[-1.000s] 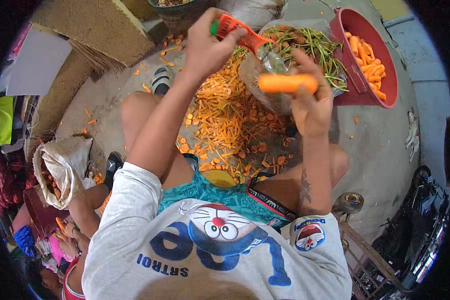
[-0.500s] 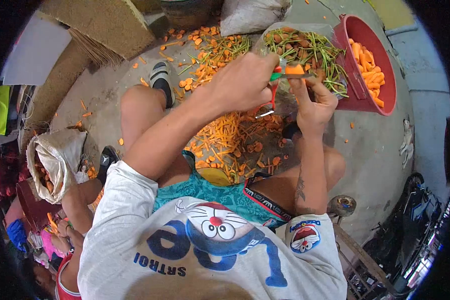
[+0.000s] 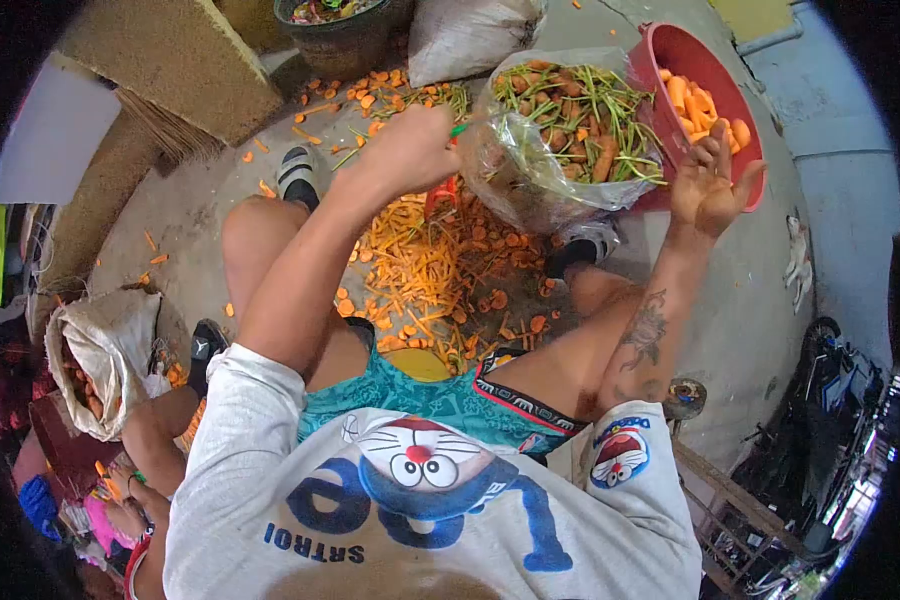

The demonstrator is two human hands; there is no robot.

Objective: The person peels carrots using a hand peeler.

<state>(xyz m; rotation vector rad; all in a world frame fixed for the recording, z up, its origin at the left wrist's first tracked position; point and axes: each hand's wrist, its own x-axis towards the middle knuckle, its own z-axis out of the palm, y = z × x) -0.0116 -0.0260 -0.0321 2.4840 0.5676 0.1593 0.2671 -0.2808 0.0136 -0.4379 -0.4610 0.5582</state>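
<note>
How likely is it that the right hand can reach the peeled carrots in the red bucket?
Likely yes: the open, empty right hand is by the red bucket, and nothing visible blocks the peeled carrots.

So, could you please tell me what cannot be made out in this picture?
In the head view:
Green-handled tool: mostly hidden by the left hand.
Red tool: blurred, its upper part hidden by the same hand.
Bottom of the red bucket: hidden by the carrots.
Dark bin: far side cut off by the top edge.
</note>
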